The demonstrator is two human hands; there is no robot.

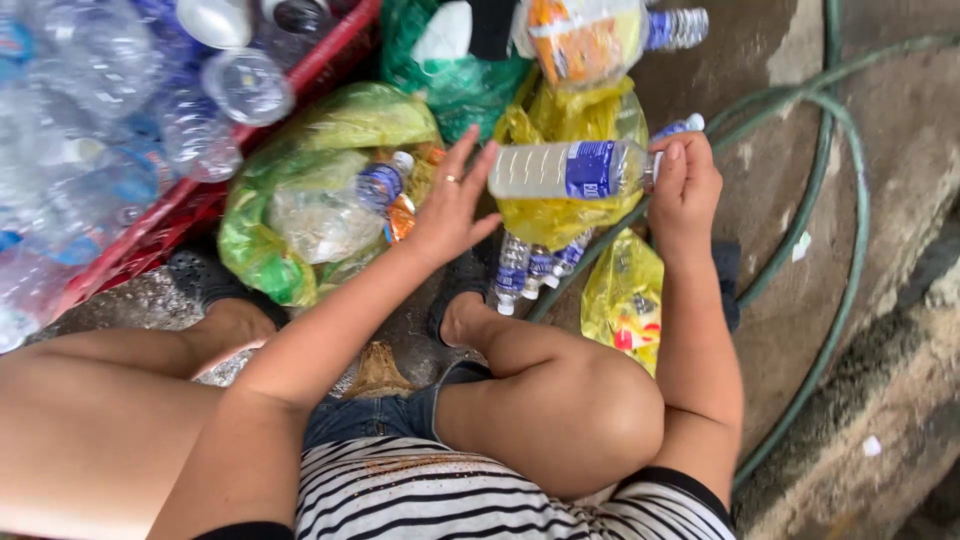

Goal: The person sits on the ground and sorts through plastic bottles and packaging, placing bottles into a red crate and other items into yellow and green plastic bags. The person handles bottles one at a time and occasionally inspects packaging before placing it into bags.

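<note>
a clear plastic bottle (570, 169) with a blue label lies sideways in the air over a yellow bag (560, 215). the right hand (684, 190) grips its cap end; the left hand (452, 205) is spread wide, fingertips by its base. a green bag (300, 200) and a red crate (180, 210) of bottles sit to the left, a green hose (830, 150) to the right.

Soft even daylight, faint shadows, slight blur.

Blue band label (594, 168) wrapped round the clear bottle (570, 170) at centre. Yellow plastic bag (560, 215) just under it; another (622, 300) at five o'clock. Green bag (290, 210) at nine o'clock. Orange-printed packet (575, 40) at twelve.
</note>
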